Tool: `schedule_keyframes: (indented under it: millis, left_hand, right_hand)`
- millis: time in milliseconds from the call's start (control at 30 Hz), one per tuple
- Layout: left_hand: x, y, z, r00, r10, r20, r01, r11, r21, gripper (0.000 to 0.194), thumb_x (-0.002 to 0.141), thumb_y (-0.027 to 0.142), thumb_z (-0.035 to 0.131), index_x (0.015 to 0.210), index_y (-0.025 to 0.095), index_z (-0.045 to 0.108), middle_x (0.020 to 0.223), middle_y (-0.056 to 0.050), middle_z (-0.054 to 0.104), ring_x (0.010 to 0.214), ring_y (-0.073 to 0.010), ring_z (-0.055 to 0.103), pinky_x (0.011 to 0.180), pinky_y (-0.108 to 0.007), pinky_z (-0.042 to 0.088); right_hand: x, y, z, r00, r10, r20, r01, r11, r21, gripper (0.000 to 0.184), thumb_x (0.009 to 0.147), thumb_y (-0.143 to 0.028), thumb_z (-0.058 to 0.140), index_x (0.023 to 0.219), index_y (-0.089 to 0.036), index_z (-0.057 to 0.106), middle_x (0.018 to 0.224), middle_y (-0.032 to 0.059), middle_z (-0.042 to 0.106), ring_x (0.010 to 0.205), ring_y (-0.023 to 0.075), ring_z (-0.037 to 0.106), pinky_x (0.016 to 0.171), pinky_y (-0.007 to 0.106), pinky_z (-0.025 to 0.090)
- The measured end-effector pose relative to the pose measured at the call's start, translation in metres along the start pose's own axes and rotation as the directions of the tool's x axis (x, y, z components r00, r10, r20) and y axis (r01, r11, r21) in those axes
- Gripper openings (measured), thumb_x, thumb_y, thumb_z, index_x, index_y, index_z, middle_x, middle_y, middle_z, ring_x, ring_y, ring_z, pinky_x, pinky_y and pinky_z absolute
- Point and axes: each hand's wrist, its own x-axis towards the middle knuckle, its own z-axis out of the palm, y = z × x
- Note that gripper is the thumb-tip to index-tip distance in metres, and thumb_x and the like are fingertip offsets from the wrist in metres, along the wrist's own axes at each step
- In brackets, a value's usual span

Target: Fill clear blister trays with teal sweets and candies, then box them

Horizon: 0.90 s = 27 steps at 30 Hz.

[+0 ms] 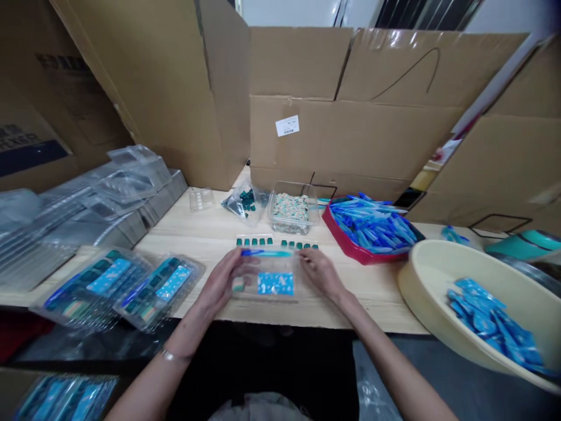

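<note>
My left hand [222,279] grips the left side of a clear plastic tray [245,292] near the table's front edge. Along the tray's far side lies a blue pen-like stick [267,253], and a light-blue patterned packet [276,283] sits in its middle. My right hand [322,272] is at the tray's right end with fingers curled together; what they hold, if anything, is hidden. Just beyond the tray are two short rows of small dark-green squares, a left row [255,241] and a right row [298,245]; the right row ends by my right fingertips.
Two filled trays [160,286] lie left, before stacked clear trays [118,204]. Behind are a bag of green pieces [246,202] and a box of pale pieces [291,207]. A red tray [350,248] of blue sticks and a cream basin [416,280] of blue packets stand right. Cardboard [350,140] walls the back.
</note>
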Motion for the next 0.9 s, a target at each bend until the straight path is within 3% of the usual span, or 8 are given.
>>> schedule_keyframes:
  millis: [133,333,467,633,733,800,833,900]
  left_hand:
    - [-0.048,-0.015,-0.046,0.963,-0.062,-0.264,0.067,0.998,0.008,0.031,0.077,0.037,0.064,0.099,0.017,0.061,0.096,-0.011,0.070,0.074,-0.0205,0.067,0.049,-0.023,0.050]
    - [-0.085,-0.034,-0.081,0.900,-0.104,-0.423,0.089,0.995,-0.054,0.023,0.079,0.032,0.063,0.096,0.016,0.063,0.097,-0.010,0.070,0.072,-0.0173,0.067,0.049,-0.020,0.051]
    - [-0.093,-0.045,-0.089,0.900,-0.068,-0.430,0.030,0.995,-0.094,0.025,0.078,0.032,0.064,0.097,0.016,0.062,0.096,-0.009,0.070,0.078,-0.0184,0.067,0.054,-0.021,0.053]
    - [-0.090,-0.053,-0.083,0.946,0.012,-0.324,-0.076,0.980,-0.186,0.026,0.079,0.033,0.063,0.096,0.014,0.059,0.095,-0.010,0.069,0.079,-0.0201,0.067,0.060,-0.026,0.053]
    - [-0.083,-0.058,-0.077,0.967,0.056,-0.249,-0.128,0.950,-0.284,0.025,0.080,0.032,0.061,0.098,0.015,0.057,0.101,-0.011,0.068,0.084,-0.0218,0.066,0.070,-0.033,0.054]
    - [-0.077,-0.063,-0.073,0.971,0.056,-0.234,-0.135,0.932,-0.338,0.026,0.081,0.032,0.061,0.100,0.016,0.056,0.106,-0.012,0.066,0.091,-0.0232,0.065,0.078,-0.037,0.053]
    - [-0.075,-0.065,-0.071,0.970,0.049,-0.237,-0.134,0.923,-0.359,0.027,0.081,0.033,0.061,0.101,0.017,0.056,0.108,-0.012,0.065,0.094,-0.0237,0.065,0.080,-0.038,0.053]
    - [-0.071,-0.067,-0.067,0.970,0.032,-0.242,-0.129,0.910,-0.395,0.030,0.082,0.038,0.059,0.103,0.017,0.056,0.107,-0.012,0.065,0.095,-0.0236,0.064,0.080,-0.038,0.053]
  right_hand:
    - [0.013,-0.040,0.050,0.935,-0.219,0.280,0.270,0.949,-0.160,0.034,0.085,-0.006,0.038,0.112,-0.013,0.057,0.115,0.0128,0.060,0.108,0.0222,0.053,0.090,0.037,0.045]
    - [0.043,-0.059,0.095,0.857,-0.156,0.492,0.383,0.831,-0.404,0.028,0.083,0.002,0.035,0.096,-0.005,0.059,0.096,0.0191,0.061,0.092,0.0261,0.054,0.077,0.038,0.044]
    - [0.048,-0.059,0.101,0.826,-0.195,0.528,0.452,0.789,-0.416,0.026,0.082,0.001,0.036,0.093,-0.006,0.059,0.094,0.0182,0.060,0.088,0.0257,0.054,0.073,0.036,0.043]
    - [0.059,-0.060,0.070,0.882,-0.199,0.427,0.375,0.845,-0.381,0.026,0.083,0.000,0.035,0.094,-0.011,0.056,0.097,0.0165,0.061,0.094,0.0253,0.054,0.076,0.035,0.044]
    - [0.060,-0.077,0.038,0.973,-0.126,0.192,0.157,0.975,-0.156,0.012,0.083,-0.009,0.043,0.086,-0.015,0.053,0.090,0.0136,0.063,0.089,0.0240,0.057,0.076,0.036,0.045]
    - [0.052,-0.095,0.019,0.999,0.044,0.030,-0.049,0.980,0.194,0.004,0.081,-0.016,0.050,0.084,-0.018,0.049,0.090,0.0096,0.065,0.079,0.0195,0.059,0.072,0.034,0.048]
    - [0.045,-0.105,0.013,0.989,0.149,0.021,-0.144,0.903,0.404,0.007,0.081,-0.019,0.052,0.084,-0.019,0.046,0.091,0.0079,0.066,0.073,0.0171,0.060,0.068,0.032,0.049]
    - [0.026,-0.126,0.012,0.944,0.302,0.133,-0.299,0.613,0.731,0.016,0.079,-0.025,0.056,0.082,-0.021,0.041,0.090,0.0052,0.068,0.065,0.0140,0.061,0.063,0.031,0.051]
